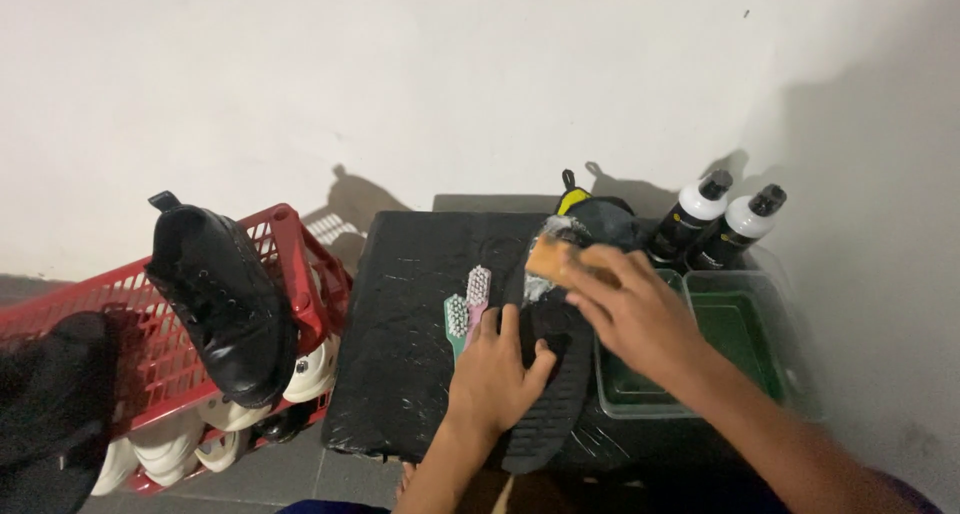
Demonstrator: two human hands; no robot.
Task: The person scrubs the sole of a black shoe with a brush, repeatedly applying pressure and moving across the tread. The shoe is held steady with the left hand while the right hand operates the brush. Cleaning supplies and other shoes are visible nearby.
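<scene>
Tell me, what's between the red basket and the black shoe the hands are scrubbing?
In the head view, two brushes, one green and one pink, lie on the black mat between the red basket and the shoe.

Single head-worn view, looking steeply down and forward from close above the black table [420, 344]; white wall [400, 74] fills the top, red basket [290, 254] at left edge.

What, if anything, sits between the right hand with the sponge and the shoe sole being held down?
Nothing visible does. The right hand presses the orange sponge onto the black shoe, while the left hand pins its sole. The two brushes lie to the side.
</scene>
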